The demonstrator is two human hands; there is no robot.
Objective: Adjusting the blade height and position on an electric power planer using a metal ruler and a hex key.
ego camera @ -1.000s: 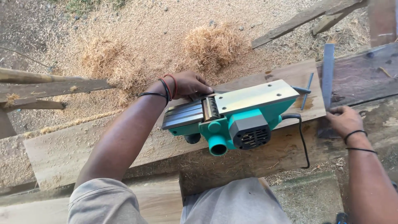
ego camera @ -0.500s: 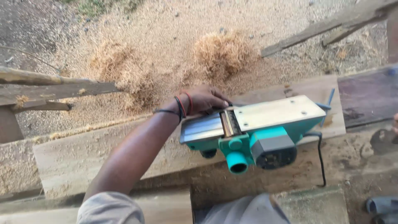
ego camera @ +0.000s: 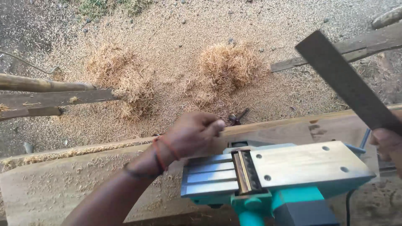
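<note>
One upturned planer (ego camera: 276, 175), one metal bar (ego camera: 347, 81), two hands

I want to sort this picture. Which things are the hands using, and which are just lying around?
In use:
left hand steadying the upturned electric planer
right hand holding a flat metal bar
plank under the planer

Lying about:
shavings piles
wooden poles
</note>
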